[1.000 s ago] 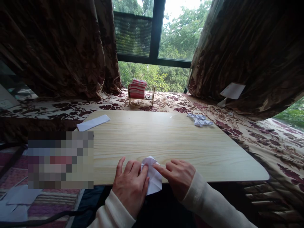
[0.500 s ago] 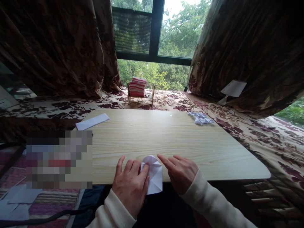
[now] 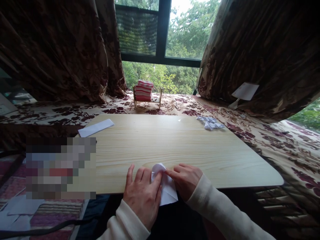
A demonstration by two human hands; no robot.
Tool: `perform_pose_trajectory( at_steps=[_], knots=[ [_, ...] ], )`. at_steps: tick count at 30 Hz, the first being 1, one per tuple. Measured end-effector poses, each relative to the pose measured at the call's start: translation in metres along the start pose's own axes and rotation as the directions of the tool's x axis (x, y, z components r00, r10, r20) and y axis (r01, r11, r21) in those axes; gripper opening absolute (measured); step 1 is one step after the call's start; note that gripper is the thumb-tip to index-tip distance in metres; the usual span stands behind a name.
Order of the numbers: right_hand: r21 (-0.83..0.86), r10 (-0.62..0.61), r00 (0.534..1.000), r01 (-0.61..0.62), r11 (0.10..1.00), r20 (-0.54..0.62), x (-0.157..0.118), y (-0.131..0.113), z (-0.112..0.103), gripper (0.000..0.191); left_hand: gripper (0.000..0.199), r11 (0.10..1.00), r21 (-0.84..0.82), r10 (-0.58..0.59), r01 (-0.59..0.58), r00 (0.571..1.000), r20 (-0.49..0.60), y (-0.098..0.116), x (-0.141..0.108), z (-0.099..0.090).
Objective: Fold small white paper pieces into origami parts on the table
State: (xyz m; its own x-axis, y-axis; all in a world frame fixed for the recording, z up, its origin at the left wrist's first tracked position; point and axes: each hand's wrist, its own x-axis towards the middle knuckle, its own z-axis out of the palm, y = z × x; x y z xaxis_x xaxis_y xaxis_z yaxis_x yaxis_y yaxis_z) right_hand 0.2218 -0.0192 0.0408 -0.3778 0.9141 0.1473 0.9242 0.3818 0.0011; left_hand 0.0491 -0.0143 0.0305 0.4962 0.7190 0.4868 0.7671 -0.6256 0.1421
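Right hand (image 3: 188, 180) rejoins paper (image 3: 169, 194); strip (image 3: 96, 128) beyond.

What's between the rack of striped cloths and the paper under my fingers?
In the head view, floral cloth and then the wooden tabletop lie between the rack and the paper.

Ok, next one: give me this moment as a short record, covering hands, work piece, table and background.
Left hand: left hand, palm down, index finger on the creased paper
Right hand: right hand, index fingertip at the creased paper's upper part
Work piece: white, lower end past the table's near edge
Table: paper strip far left, crumpled-looking paper far right
Background: striped cloths on a small stand
Unreadable: pixelated patch, left
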Motion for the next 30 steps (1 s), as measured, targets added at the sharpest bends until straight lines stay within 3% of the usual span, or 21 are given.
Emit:
perform_pose_trajectory(
  at_steps=[3, 7, 13, 19, 30],
  knots=[
    [0.019, 0.001, 1.000, -0.002, 1.000, 0.006, 0.002, 0.004, -0.007, 0.042, 0.028, 1.000, 0.023, 0.007, -0.007, 1.000, 0.023, 0.001, 0.002, -0.001],
    [-0.004, -0.027, 0.997, 0.027, 1.000, -0.076, 0.008, 0.002, -0.013, 0.051, 0.029, 0.997, 0.061, 0.042, -0.042, 0.999, 0.009, 0.003, 0.003, -0.001],
    [-0.089, -0.066, 0.986, 0.053, 0.995, -0.156, 0.012, -0.004, -0.009, 0.026, 0.029, 0.993, 0.099, 0.069, -0.068, 0.998, -0.010, 0.004, 0.002, -0.002],
    [-0.104, -0.110, 0.944, 0.082, 0.991, -0.311, 0.018, -0.004, -0.012, 0.021, 0.024, 0.993, 0.100, 0.067, -0.065, 0.998, -0.011, 0.006, 0.004, -0.001],
    [-0.117, -0.154, 0.937, 0.122, 0.986, -0.315, 0.015, 0.003, 0.004, 0.009, 0.027, 0.990, 0.107, 0.095, -0.093, 0.995, -0.014, 0.005, 0.005, -0.001]
  ],
)
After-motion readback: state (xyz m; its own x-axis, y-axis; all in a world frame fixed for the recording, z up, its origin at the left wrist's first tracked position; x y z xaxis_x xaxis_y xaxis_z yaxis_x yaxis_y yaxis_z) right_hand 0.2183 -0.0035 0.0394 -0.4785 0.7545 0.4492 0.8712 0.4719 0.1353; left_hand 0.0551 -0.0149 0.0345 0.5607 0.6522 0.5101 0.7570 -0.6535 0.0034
